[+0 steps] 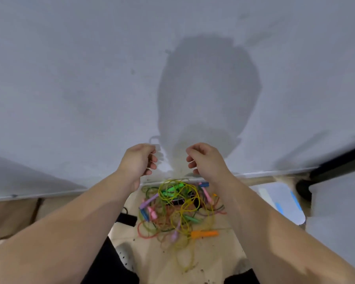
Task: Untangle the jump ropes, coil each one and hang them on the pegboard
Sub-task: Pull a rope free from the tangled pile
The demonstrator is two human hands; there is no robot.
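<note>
A tangle of jump ropes [178,212] lies on the floor below my hands, with yellow, red and green cords and green, pink, purple, blue and orange handles. Both hands are raised in front of the wall, above the pile. My left hand [139,160] has its fingers curled, and a thin yellow strand shows at the fingertips. The yellow jump rope [195,193] loops up from the pile toward my hands. My right hand [205,158] is curled the same way, and its fingers hide whatever is inside. The pegboard is not in view.
A pale grey wall [90,78] fills the upper view, with my shadow on it. A black bar [336,160] and a black base stand at the right. On the floor left of the pile lies a small black object [127,219]. My dark trouser legs show at the bottom.
</note>
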